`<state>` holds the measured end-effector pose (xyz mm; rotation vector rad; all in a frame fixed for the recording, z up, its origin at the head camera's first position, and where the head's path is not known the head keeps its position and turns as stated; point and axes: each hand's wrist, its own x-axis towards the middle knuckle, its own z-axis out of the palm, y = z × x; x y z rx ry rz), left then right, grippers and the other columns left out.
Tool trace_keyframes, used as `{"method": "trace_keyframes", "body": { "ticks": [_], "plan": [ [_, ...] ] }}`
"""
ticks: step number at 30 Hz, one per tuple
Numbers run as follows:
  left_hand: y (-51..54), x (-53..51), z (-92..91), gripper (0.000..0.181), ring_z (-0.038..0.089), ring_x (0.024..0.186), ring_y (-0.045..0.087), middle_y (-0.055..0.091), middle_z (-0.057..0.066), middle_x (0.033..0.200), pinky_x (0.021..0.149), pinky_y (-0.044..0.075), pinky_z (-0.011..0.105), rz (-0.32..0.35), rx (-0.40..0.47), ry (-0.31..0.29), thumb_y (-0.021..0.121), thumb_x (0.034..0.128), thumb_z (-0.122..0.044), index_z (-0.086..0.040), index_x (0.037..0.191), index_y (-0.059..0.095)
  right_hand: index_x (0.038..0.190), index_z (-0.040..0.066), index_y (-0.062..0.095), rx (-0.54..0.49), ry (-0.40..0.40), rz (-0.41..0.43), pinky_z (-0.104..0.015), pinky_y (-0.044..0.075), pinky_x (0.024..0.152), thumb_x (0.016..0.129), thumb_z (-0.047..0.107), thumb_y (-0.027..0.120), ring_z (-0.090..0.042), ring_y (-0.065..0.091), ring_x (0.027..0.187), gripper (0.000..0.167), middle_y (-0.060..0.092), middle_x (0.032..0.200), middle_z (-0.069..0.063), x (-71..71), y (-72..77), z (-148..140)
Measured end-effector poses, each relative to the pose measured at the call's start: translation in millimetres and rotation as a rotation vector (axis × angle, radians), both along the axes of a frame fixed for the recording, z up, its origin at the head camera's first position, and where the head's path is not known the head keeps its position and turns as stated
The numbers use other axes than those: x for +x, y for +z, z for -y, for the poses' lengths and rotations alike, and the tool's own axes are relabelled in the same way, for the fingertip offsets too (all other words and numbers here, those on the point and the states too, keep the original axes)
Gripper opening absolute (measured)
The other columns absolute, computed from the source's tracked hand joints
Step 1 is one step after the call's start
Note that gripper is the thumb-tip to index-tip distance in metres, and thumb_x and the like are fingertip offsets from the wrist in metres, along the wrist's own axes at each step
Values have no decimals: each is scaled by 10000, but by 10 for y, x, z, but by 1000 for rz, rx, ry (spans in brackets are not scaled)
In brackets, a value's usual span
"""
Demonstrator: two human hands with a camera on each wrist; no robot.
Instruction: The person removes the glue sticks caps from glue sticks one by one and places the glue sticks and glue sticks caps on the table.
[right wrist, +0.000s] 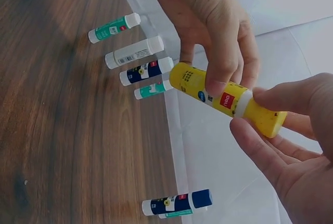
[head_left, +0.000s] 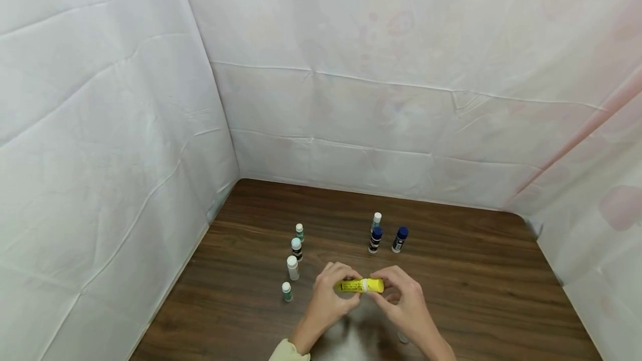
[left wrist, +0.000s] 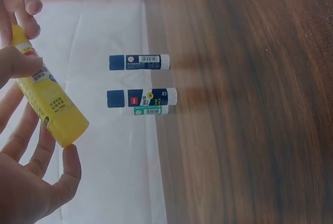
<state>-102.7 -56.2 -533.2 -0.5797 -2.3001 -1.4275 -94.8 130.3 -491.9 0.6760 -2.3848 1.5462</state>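
Note:
A yellow glue stick with a white band is held level above the table between both hands. My left hand grips its body, with fingers and thumb on opposite sides. At the other end, my right hand pinches the yellow cap between thumb and fingers. The right wrist view shows the glue stick's red label beside the white band. In that view the right thumb and fingers sit at the capped end, and the cap is on the body.
Left of the hands stands a row of glue sticks: green, white, dark blue with white cap, and green. Behind are two blue-capped ones and a white-capped green one. White cloth borders the wooden table.

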Motion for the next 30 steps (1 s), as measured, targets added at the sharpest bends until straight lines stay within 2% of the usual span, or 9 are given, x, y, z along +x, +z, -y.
{"method": "trace_keyframes", "body": {
  "ticks": [3,9,13,19,26,30],
  "plan": [
    [18,12,21,319,88,890,531,626,-119,954,754,472,284,14,-12,-21,793,685,-74,-224,946,687,983,108,649,2,12,-11,-235,530,514,706,-5,792,-109,616,704,332,618,939,13,5,-13,2],
    [34,31,77,306,106,842,549,639,-109,957,718,493,306,14,-42,-82,778,699,-69,-209,954,683,951,135,668,9,23,25,-230,526,512,705,21,798,-86,597,687,301,620,912,58,12,-32,-14],
    [35,35,95,306,68,815,531,639,-131,960,685,490,257,51,-45,-121,765,710,-73,-223,960,672,943,138,671,13,39,15,-232,524,504,698,14,801,-92,598,678,304,618,896,65,8,-40,-33],
    [49,14,101,306,37,744,515,619,-157,893,617,476,202,64,-60,-140,769,710,-92,-244,950,656,944,119,681,17,71,-9,-236,527,504,691,-10,795,-93,600,677,306,622,904,57,-10,-33,-55],
    [83,6,115,292,12,718,529,618,-167,864,608,485,213,146,-61,-178,772,716,-117,-267,932,645,932,95,682,18,105,-55,-242,535,512,666,-79,785,-80,599,700,334,626,915,32,-6,-7,-63],
    [96,3,135,282,16,721,539,611,-138,845,608,498,229,185,-63,-202,773,725,-133,-258,946,651,947,99,683,29,122,-71,-245,539,520,681,-70,782,-89,604,705,330,625,931,25,2,13,-79]
  ]
}}
